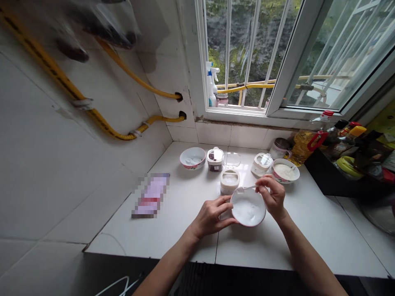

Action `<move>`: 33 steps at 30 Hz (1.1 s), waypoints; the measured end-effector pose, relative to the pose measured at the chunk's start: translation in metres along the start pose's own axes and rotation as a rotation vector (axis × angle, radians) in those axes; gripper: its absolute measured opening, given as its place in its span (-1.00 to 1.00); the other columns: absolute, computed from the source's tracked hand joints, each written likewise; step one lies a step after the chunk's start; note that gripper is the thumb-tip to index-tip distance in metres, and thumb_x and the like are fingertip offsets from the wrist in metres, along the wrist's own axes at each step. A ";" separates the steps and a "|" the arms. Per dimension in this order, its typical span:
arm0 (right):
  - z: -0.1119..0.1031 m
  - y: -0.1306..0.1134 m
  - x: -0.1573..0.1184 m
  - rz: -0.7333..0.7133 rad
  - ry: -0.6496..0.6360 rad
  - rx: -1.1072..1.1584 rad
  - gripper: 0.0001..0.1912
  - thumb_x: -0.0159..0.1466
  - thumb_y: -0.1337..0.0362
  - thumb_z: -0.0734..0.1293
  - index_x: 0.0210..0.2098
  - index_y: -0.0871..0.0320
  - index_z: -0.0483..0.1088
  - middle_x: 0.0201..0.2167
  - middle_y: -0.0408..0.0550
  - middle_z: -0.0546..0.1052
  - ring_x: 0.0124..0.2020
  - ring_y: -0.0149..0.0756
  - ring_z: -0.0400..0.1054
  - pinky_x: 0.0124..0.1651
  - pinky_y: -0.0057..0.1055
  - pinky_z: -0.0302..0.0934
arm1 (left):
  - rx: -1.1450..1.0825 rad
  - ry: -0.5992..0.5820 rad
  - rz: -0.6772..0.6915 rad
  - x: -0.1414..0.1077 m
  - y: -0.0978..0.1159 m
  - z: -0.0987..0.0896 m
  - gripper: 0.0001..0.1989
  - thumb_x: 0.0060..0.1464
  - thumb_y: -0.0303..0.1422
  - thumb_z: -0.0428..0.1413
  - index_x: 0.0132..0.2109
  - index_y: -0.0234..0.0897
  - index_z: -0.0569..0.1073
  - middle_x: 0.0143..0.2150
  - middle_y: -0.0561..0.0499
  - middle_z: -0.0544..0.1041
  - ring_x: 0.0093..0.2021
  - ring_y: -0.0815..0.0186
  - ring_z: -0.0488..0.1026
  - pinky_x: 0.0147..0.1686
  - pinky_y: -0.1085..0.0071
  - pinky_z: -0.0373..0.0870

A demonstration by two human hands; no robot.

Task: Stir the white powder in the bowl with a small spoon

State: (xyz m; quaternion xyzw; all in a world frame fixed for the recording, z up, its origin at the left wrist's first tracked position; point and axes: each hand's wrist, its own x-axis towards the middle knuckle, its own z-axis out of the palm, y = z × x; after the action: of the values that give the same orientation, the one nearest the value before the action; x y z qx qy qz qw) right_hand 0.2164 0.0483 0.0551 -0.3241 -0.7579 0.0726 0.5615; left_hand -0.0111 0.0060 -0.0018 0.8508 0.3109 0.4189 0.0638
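My left hand [212,216] grips the left rim of a white bowl [248,207], which is tilted toward me and has some white stuff at its bottom. Pinched in my right hand [272,195] is a small white spoon [245,188], its head over the bowl's far rim. Just behind the bowl stands a seasoning jar [230,181] with white contents and its clear lid [231,159] flipped up. A second bowl [286,171], holding a pale, creamy-looking substance, sits beyond my right hand.
Along the back are another bowl [193,158], a jar with dark contents [215,159] and a white lidded jar [261,164]. An oil bottle [304,142] and a black rack [321,172] of bottles stand at right. A blurred purple packet [151,195] lies at left.
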 end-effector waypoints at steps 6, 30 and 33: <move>-0.011 0.011 0.000 0.107 -0.117 0.002 -0.81 0.16 0.46 0.22 -0.49 0.10 0.39 -0.62 -0.18 0.43 -0.56 -0.33 0.29 -0.41 -0.37 0.20 | -0.009 -0.026 -0.012 0.001 0.005 0.003 -0.67 0.25 -0.07 0.13 -0.14 -0.28 0.49 0.01 -0.23 0.61 -0.09 0.15 0.64 -0.30 0.37 0.61; -0.005 0.009 0.001 0.489 -0.362 0.218 -0.83 0.06 0.40 0.20 -0.56 0.14 0.40 -0.72 -0.20 0.40 -0.62 -0.39 0.23 -0.45 -0.44 0.15 | -0.399 -0.029 -0.342 -0.013 0.020 0.016 -0.70 0.25 -0.21 0.18 0.02 -0.28 0.40 0.23 -0.36 0.43 -0.45 0.43 0.57 -0.43 0.43 0.63; -0.005 0.012 0.004 0.701 -0.294 0.381 -0.86 0.01 0.33 0.22 -0.58 0.14 0.40 -0.76 -0.22 0.36 -0.70 -0.43 0.17 -0.57 -0.47 0.06 | -0.409 -0.013 -0.329 -0.015 0.019 0.019 -0.70 0.24 -0.22 0.19 0.02 -0.28 0.39 0.23 -0.38 0.43 -0.46 0.43 0.56 -0.42 0.42 0.63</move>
State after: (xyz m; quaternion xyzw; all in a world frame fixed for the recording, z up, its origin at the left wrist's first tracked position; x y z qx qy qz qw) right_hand 0.2257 0.0585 0.0541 -0.4387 -0.6470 0.4433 0.4386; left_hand 0.0054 -0.0155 -0.0173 0.7607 0.3536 0.4516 0.3039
